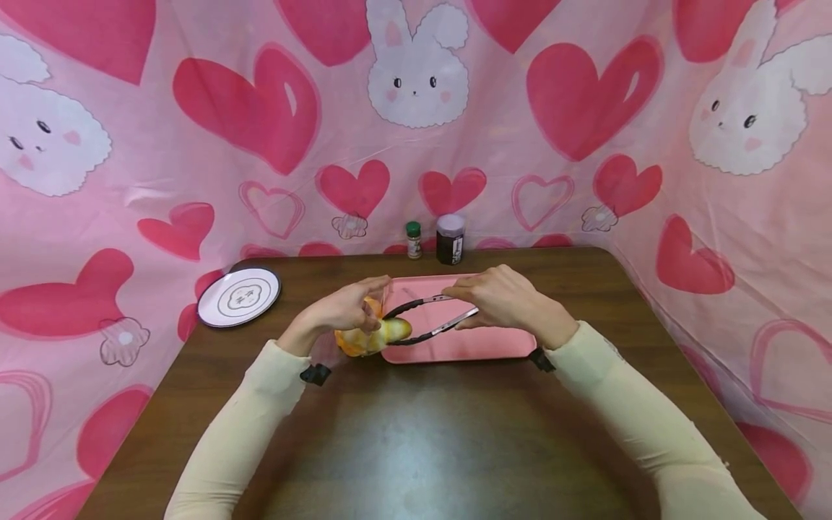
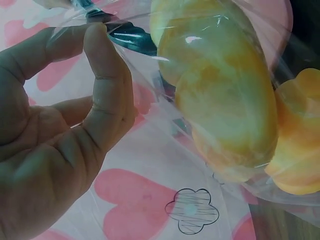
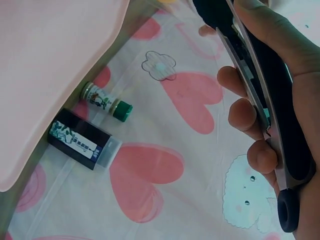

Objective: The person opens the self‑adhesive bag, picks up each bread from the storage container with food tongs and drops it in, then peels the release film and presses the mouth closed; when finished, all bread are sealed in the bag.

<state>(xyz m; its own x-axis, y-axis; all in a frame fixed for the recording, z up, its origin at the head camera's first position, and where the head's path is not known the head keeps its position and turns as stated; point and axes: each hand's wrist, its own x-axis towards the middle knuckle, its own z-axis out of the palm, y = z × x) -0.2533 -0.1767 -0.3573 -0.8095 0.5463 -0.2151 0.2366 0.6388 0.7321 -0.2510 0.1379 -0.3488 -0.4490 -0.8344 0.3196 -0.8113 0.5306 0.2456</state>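
Golden bread rolls [image 2: 225, 115] sit inside a clear plastic bag [image 2: 167, 127]. My left hand [image 1: 344, 307] pinches the bag's edge between thumb and finger, with the rolls hanging beside it. In my right hand [image 1: 503, 296] I grip metal tongs [image 1: 448, 327] with dark tips, held level and pointing left. Their arms are spread, and the tips lie on either side of the end of one roll in the head view. Below the tongs is a pink tray [image 1: 481, 350]; the right wrist view shows the tongs' dark handle [image 3: 282, 110] lying along my palm.
A white plate [image 1: 227, 310] with a dark rim stands at the table's left edge. At the back are a small green-capped shaker [image 1: 413, 242] and a dark jar [image 1: 450, 242] with a pale lid. Pink heart-print cloth [image 1: 416, 152] hangs around the wooden table [image 1: 416, 440].
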